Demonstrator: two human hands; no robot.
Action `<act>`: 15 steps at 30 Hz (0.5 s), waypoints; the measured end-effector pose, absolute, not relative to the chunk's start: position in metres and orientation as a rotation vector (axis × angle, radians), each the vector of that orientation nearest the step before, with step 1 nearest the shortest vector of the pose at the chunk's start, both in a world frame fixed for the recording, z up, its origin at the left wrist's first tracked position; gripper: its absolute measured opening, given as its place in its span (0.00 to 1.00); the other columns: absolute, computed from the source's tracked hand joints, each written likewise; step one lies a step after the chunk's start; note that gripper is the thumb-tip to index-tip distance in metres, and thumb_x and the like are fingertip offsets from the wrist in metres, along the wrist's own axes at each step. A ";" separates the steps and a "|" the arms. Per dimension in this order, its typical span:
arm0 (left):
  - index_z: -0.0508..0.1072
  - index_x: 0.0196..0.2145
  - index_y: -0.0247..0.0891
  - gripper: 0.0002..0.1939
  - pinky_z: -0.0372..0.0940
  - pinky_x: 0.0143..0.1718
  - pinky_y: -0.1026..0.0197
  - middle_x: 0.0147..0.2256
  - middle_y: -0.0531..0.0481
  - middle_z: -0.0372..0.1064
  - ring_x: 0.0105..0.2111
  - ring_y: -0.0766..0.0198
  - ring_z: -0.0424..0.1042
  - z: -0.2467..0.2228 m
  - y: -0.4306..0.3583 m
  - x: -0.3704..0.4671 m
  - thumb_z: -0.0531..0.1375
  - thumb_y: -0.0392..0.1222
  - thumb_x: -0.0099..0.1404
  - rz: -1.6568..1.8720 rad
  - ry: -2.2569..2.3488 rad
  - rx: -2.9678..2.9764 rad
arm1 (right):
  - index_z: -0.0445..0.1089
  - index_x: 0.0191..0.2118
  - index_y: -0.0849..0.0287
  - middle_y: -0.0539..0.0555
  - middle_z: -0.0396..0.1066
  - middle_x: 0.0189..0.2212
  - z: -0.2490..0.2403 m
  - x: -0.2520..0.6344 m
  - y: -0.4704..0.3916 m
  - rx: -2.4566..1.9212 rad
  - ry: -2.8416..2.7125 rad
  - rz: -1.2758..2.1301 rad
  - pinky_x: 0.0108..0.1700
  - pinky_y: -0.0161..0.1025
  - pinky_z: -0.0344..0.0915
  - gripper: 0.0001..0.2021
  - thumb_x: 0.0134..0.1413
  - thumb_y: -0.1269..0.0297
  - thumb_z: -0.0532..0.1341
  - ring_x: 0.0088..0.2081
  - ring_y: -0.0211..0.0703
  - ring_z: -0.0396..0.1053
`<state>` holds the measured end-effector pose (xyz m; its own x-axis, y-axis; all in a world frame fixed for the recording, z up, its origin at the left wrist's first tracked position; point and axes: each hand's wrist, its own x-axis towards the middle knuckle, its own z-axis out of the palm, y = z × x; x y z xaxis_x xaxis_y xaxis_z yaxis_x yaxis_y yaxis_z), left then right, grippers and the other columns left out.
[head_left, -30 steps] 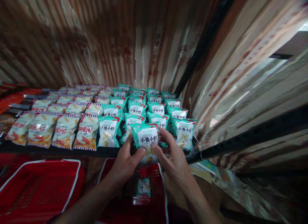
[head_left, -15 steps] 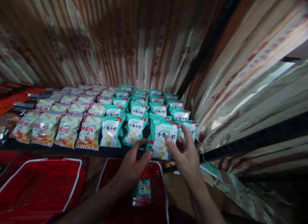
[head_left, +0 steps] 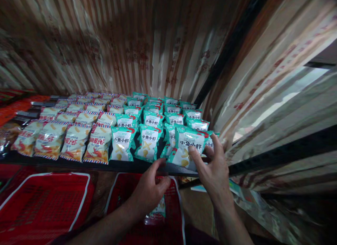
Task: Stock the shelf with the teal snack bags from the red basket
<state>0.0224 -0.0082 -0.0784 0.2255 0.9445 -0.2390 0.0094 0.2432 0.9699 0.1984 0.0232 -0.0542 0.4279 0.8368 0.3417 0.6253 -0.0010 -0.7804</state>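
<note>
Nearest the wearer, two red baskets lie below the shelf: a left-side basket point(head_left: 54, 204) with a white rim, and a right-side basket point(head_left: 173, 211), partly covered by the left forearm. Inside the latter, a teal-and-white packet point(head_left: 158, 210) shows beside and below the left hand.

Left hand point(head_left: 151, 187): holding nothing; fingers bent, with a narrow gap between thumb and forefinger. It is positioned over the right-side basket, short of the shelf edge, near but apart from the held bag.

Right hand point(head_left: 214, 164): closed on the right side of the held bag point(head_left: 184, 150), thumb pressed on the printed front, fingers towards the right edge. The bag is teal and white, front facing the wearer, slightly tilted. It lies to the left of the right palm and beyond the left hand, to its right, at the front of the black shelf point(head_left: 116, 165). Whether its base bears on the shelf cannot be told.

Farther on, teal snack bags point(head_left: 122, 145) stand in columns behind and left of the held bag. Cream snack bags point(head_left: 75, 143) fill the columns farther left, followed by orange packages point(head_left: 23, 110). Striped sheeting point(head_left: 131, 45) hangs behind the shelf.
</note>
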 end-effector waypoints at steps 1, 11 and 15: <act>0.63 0.55 0.38 0.26 0.60 0.55 0.53 0.56 0.42 0.64 0.53 0.54 0.65 -0.079 -0.008 0.023 0.57 0.39 0.58 0.844 1.149 1.148 | 0.52 0.64 0.59 0.62 0.74 0.40 -0.054 0.201 0.024 -1.744 -1.264 0.243 0.36 0.45 0.70 0.43 0.45 0.43 0.62 0.36 0.52 0.74; 0.61 0.57 0.36 0.29 0.55 0.59 0.51 0.57 0.43 0.62 0.57 0.54 0.62 -0.087 -0.009 0.031 0.56 0.41 0.58 0.771 1.197 1.288 | 0.51 0.64 0.60 0.62 0.74 0.40 -0.052 0.202 0.023 -1.814 -1.358 0.210 0.36 0.45 0.69 0.43 0.46 0.40 0.59 0.34 0.51 0.74; 0.59 0.58 0.34 0.30 0.53 0.61 0.51 0.58 0.41 0.61 0.58 0.54 0.60 -0.086 -0.008 0.034 0.56 0.42 0.58 0.756 1.218 1.299 | 0.51 0.64 0.61 0.61 0.74 0.40 -0.052 0.197 0.022 -1.843 -1.455 0.165 0.38 0.47 0.68 0.41 0.49 0.40 0.56 0.35 0.52 0.74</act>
<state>0.0337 -0.0082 -0.0861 0.2558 0.9383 -0.2325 0.2079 0.1815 0.9612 0.1971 0.0223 -0.0521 0.3400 0.8751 0.3444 0.7755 -0.0538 -0.6290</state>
